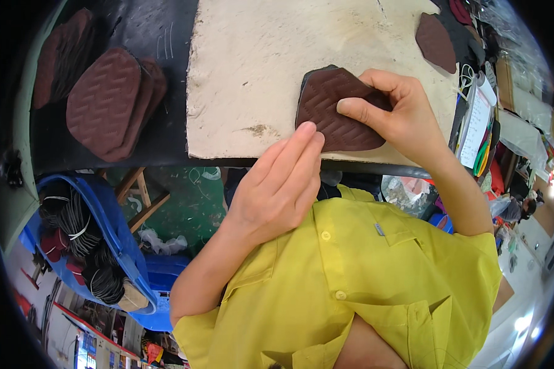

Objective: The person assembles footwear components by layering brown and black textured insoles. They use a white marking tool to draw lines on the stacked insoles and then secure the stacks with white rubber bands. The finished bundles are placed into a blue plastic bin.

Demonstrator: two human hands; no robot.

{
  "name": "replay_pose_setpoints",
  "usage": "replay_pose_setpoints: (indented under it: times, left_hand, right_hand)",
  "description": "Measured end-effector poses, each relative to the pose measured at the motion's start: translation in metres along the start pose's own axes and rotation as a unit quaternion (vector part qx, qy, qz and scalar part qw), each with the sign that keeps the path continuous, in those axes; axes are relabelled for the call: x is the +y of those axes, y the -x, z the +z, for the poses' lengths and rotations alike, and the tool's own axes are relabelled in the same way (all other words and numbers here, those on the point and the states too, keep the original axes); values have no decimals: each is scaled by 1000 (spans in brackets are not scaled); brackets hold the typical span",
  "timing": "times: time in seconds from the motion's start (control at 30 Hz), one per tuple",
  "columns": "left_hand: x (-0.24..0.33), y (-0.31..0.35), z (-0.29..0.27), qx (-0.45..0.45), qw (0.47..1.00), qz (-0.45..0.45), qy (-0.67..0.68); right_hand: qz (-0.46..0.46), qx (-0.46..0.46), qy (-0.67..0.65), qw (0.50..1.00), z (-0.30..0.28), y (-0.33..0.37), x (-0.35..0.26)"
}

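Note:
A brown quilted fabric piece (333, 103), stitched in zigzag rows, lies over the front edge area of a pale board; a darker layer shows along its left side. My right hand (400, 114) grips its right part, thumb on top and the fingers curled behind the far edge. At the lower left corner, my left hand (283, 175) rests its straight fingertips against the piece, holding nothing. How many layers lie under the top one is hidden.
The pale board (246, 74) covers the middle of the black table (144, 27). Stacked brown pieces (104, 101) and another pile (61, 58) sit left; one piece (436, 43) lies far right. A blue bin (126, 246) with bundled dark pieces stands below left. A clipboard (476, 120) is at right.

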State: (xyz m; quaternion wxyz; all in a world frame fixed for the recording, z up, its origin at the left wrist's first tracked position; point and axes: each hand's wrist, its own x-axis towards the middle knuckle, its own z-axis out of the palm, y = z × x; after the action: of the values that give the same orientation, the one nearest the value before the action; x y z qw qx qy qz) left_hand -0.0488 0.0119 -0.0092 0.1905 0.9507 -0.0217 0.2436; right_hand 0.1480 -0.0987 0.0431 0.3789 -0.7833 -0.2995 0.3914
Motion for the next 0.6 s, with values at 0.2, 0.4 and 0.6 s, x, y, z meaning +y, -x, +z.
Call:
replay_pose_setpoints:
  times: [0.2, 0.4, 0.6]
  left_hand:
    - [3, -11, -2, -25, 997, -34, 67]
    - [12, -38, -2, -59, 993, -104, -8]
    - [18, -46, 12, -51, 985, -83, -140]
  right_hand:
    - [-21, 42, 49, 998, 4, 2, -1]
    - [-21, 46, 117, 992, 7, -3, -9]
    - [-182, 161, 145, 959, 7, 24, 7]
